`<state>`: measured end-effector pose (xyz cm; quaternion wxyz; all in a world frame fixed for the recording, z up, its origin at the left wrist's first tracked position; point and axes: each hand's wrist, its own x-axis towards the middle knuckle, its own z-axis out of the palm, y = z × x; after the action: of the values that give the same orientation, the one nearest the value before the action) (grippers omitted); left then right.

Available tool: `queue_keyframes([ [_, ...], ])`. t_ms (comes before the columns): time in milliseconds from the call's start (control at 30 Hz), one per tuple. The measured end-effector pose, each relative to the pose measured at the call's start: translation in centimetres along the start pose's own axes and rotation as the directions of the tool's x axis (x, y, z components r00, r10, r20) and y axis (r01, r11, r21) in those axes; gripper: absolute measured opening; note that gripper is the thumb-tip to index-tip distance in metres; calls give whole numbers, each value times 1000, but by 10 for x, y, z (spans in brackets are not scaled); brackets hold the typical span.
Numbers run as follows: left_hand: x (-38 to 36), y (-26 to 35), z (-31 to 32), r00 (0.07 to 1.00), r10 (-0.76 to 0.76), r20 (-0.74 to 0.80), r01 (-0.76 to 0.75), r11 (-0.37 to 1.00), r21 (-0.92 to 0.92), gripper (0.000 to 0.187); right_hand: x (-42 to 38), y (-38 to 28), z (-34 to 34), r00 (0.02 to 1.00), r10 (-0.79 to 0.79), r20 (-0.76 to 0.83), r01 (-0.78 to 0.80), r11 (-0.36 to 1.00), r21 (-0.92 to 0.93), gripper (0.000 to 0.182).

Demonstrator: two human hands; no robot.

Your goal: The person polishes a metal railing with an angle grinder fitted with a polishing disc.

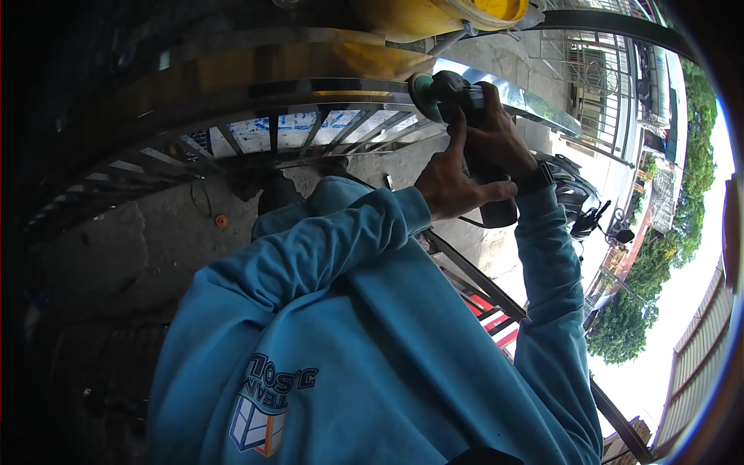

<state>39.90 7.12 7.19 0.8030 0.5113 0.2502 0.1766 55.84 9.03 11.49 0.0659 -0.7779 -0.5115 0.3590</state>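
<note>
A dark handheld power tool (496, 213), seemingly a grinder or polisher, has a green round disc (423, 97) at its head. The disc is against the shiny metal rail (372, 94) of a slatted metal frame. My right hand (500, 138), with a dark band at the wrist, wraps round the tool near its head. Lower on the tool's body, my left hand (451, 180) holds on, its thumb across the body and its index finger pointing up towards the head. Parts of the fingers of both hands are hidden behind the tool.
Yellow containers (411, 19) stand beyond the rail. Dark slats (271, 132) run along the left. An orange round object (222, 221) lies on the concrete floor (147, 240). A motorcycle (573, 194) is at the right, with metal bars (473, 271) nearer my body.
</note>
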Motion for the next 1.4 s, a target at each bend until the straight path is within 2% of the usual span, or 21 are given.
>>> queue_keyframes([
  [267, -2, -1, -7, 999, 18, -50, -19, 1000, -16, 143, 8, -6, 3, 998, -57, 25, 56, 998, 17, 77],
  [367, -10, -5, -11, 1000, -10, 0, 10, 1000, 24, 138, -9, 13, 1, 1000, 3, 30, -6, 995, 98, 85],
  [400, -13, -6, -15, 997, -14, 72, 3, 989, 145, 133, -19, 24, 3, 999, -1, 39, -2, 996, 90, 85],
  [433, -17, -7, -18, 989, -28, 143, -11, 965, 262, 128, -32, 35, 7, 998, 63, -7, -60, 976, 212, 85],
  [467, -20, -5, -20, 991, -27, 133, -8, 968, 252, 128, -44, 42, 12, 990, 134, -43, -113, 937, 330, 85],
  [500, -24, -2, -21, 965, -33, 259, -62, 935, 349, 120, -56, 47, 18, 990, 134, -33, -117, 940, 322, 85],
  [533, -27, 0, -22, 922, -52, 383, -131, 891, 436, 111, -69, 51, 24, 965, 239, -105, -175, 890, 420, 82],
  [567, -31, -10, -16, 900, 49, 432, -266, 849, 457, 107, -82, 54, 30, 922, 349, -166, -219, 826, 520, 81],
  [600, -34, -21, -9, 862, 144, 486, -396, 789, 469, 102, -93, 55, 38, 900, 408, -157, -188, 685, 704, 76],
  [633, -36, -21, -5, 811, 192, 553, -501, 717, 485, 90, -102, 49, 43, 852, 499, -160, -222, 620, 753, 70],
  [667, -38, -27, 1, 807, 194, 557, -504, 719, 479, 90, -109, 44, 47, 795, 586, -156, -248, 549, 798, 63],
  [700, -39, -35, 7, 760, 201, 619, -570, 663, 485, 86, -116, 50, 50, 791, 591, -159, -251, 551, 796, 63],
  [733, -39, -37, 9, 708, 202, 676, -634, 604, 483, 82, -125, 62, 55, 763, 626, -161, -225, 491, 842, 52],
  [767, -39, -40, 9, 679, 227, 698, -668, 586, 459, 71, -134, 72, 60, 734, 660, -160, -196, 431, 881, 41],
  [800, -39, -45, 11, 678, 233, 697, -668, 591, 452, 71, -139, 74, 61, 730, 664, -161, -202, 435, 877, 41],
  [867, -42, -58, 16, 637, 390, 665, -750, 514, 417, 66, -149, 76, 64, 719, 695, 31, -154, 115, 981, 28],
  [1133, -40, -38, -10, 633, 361, 684, -746, 520, 416, 59, -146, 60, 68, 685, 728, -11, -107, 116, 987, 31],
  [1200, -39, -39, -17, 637, 366, 679, -744, 522, 417, 56, -141, 53, 64, 697, 717, 30, -111, 66, 992, 33],
  [1300, -37, -47, -29, 637, 457, 621, -762, 495, 418, 54, -135, 55, 62, 704, 710, 10, -86, 72, 994, 32],
  [1367, -32, -50, -49, 686, 461, 563, -688, 664, 293, 52, -133, 52, 61, 719, 695, 14, -65, 47, 997, 33],
  [1400, -28, -47, -66, 781, 406, 475, -574, 766, 290, 49, -130, 41, 60, 711, 693, -122, -73, 246, 967, 39],
])
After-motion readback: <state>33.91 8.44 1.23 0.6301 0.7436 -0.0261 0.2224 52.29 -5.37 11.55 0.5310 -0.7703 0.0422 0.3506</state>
